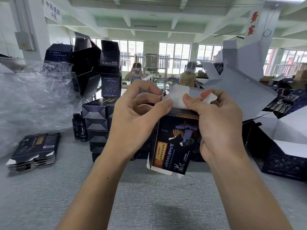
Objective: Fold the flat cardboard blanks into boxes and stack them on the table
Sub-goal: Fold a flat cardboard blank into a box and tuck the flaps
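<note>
The half-formed box (176, 140) is held in the air, just right of the stack of folded boxes (98, 123) and nearer the camera than it, above the grey surface (149, 205). Its dark printed face is turned toward the camera and its white top flap (179, 98) stands up between the two hands.

The left hand (137, 117) has its grip closed round the box's upper left edge, with the thumb tip laid against the flap. The right hand (219, 123) pinches the flap from the other side with its thumb on the front. A small white side tab pokes out between its fingers.

The box is thin printed card, so I judge it very light and springy. It is stiff along its panels and weak at the scored creases, and its coated face is probably a little slick. Squeezing a panel mid-face would likely dent it. It seems better to hold it at the corners and edges, and to press the flap down along its crease rather than at its tip. The lower end seems to hang open with white tabs showing, though the view there is too skewed to be sure.

Left of the stack lie a pile of flat blanks (33, 150), two dark bottles (79, 128) and crumpled plastic wrap (33, 100).
</note>
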